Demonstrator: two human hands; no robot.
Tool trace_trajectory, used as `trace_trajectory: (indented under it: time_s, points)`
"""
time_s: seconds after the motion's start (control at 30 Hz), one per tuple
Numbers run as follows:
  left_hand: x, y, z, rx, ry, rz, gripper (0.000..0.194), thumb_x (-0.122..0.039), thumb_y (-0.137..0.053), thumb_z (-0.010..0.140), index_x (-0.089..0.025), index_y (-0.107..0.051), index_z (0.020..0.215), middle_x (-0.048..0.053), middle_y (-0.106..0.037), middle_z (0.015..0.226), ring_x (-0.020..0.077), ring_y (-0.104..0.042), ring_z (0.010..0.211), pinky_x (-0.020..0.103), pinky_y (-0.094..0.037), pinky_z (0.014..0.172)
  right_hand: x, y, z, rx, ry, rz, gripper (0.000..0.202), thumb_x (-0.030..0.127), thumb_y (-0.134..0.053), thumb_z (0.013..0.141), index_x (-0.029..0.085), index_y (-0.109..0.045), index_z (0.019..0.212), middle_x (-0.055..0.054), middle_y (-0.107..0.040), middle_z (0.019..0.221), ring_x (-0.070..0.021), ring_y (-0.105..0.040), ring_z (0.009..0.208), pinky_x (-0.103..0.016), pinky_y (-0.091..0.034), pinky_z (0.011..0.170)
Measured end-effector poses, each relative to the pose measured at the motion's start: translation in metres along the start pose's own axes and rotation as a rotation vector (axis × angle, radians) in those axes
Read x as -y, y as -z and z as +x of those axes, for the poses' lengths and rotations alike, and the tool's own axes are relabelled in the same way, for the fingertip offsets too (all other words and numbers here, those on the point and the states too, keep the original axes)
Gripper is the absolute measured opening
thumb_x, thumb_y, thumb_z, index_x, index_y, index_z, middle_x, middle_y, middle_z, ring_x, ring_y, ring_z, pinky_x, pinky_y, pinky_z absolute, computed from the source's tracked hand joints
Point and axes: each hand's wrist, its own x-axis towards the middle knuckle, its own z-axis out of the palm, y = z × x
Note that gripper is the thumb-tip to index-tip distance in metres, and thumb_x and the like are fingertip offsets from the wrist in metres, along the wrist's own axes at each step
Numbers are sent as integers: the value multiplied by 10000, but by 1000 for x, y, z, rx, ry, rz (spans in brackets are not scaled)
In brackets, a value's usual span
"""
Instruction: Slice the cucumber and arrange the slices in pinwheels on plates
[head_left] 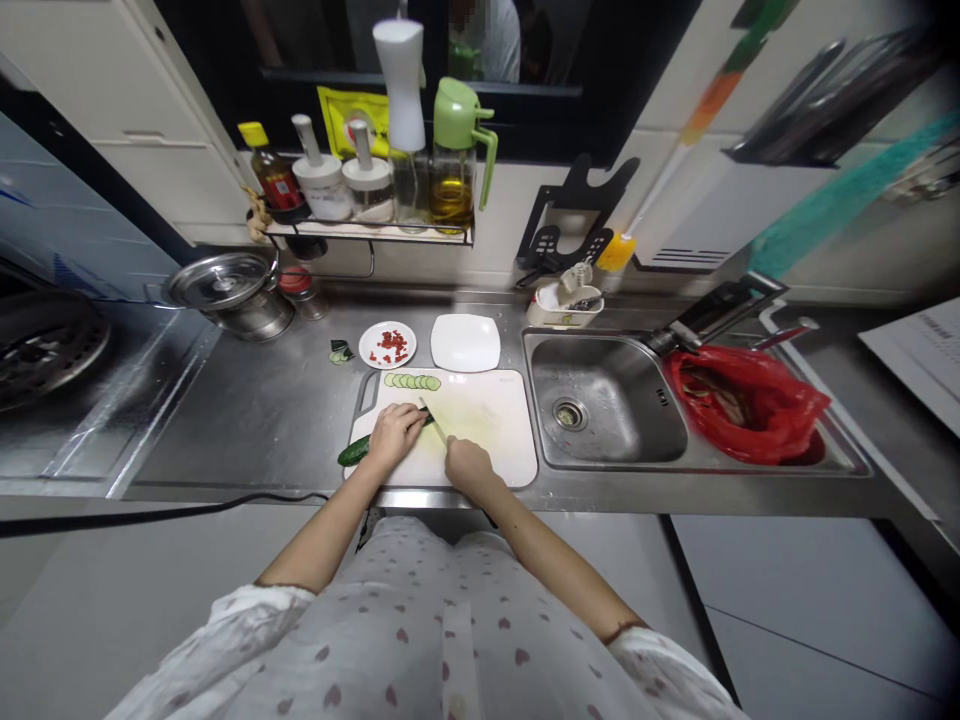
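Observation:
A dark green cucumber lies slantwise on the white cutting board. My left hand is closed over its upper part, fingers bent near the cut end. In my right hand is a knife, gripped by the handle, its blade beside the cucumber's end just past my left fingertips. Along the board's far edge runs an overlapping row of cucumber slices. Beyond the board stand a plate with chopped red pieces and a white plate.
Right of the board is a steel sink, with a red plastic bag beyond it. Cucumber scraps lie on the counter at left, near a lidded pot. A wall rack holds bottles and jars.

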Motion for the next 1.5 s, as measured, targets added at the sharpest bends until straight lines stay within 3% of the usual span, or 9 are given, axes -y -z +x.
trace_trajectory:
  time_s: [1.2,1.5]
  points:
    - [-1,1,1,28,31,3,242,-324,-515,934,-244,-730,1011,56,-678,1011,202,-564,908,366,-446,863,7,-3,23,-42,-1,17,323,81,-373,895,119,-562,1153,-162,-687,1071,-241,-647,1053,-310,-477,822]
    - [-4,3,1,29,41,6,243,-315,-510,937,-249,-729,1021,56,-680,994,205,-567,928,364,-441,862,6,-5,10,-32,-22,-12,342,59,-377,877,109,-559,1163,-171,-687,1087,-250,-653,1049,-311,-483,810]
